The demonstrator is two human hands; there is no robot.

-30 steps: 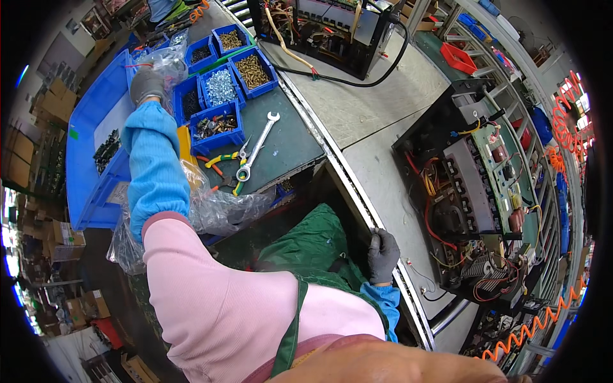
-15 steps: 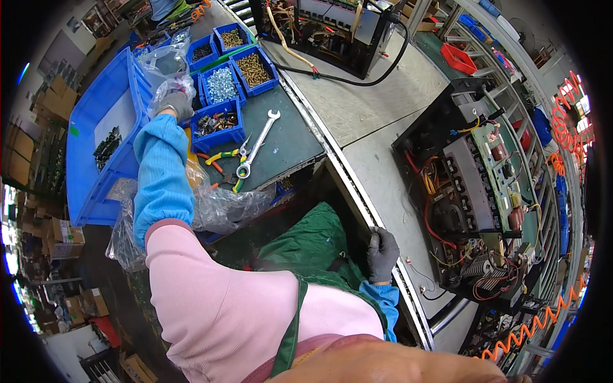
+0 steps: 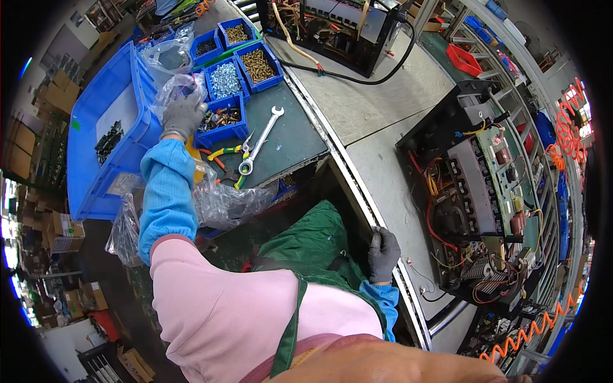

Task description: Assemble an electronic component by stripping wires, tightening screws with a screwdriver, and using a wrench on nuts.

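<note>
My left hand (image 3: pixel 183 116), in a grey glove and a blue sleeve, reaches to the near side of a clear plastic bag (image 3: pixel 167 96). Its fingers are bent together beside a small blue bin of mixed metal parts (image 3: pixel 220 126); what they pinch, if anything, is hidden. My right hand (image 3: pixel 383 254), also gloved in grey, rests loosely closed against the pale metal edge (image 3: pixel 408 295) of the bench and shows nothing in it. Just right of the mixed-parts bin lie a combination wrench (image 3: pixel 260 142) and pliers with yellow-green grips (image 3: pixel 225 153).
Small blue bins hold brass-coloured screws (image 3: pixel 258 66) and silver fasteners (image 3: pixel 225 81). A large blue tub (image 3: pixel 89 153) stands at the left. On the grey bench are an opened electronic unit (image 3: pixel 472 198) and another black chassis (image 3: pixel 332 38) with a cable (image 3: pixel 364 82). Crumpled plastic (image 3: pixel 223 204) hangs over the near edge.
My left hand has drawn back a little from the plastic bag, toward me and right, to the mixed-parts bin. My right hand stays at the bench edge. The view has shifted slightly.
</note>
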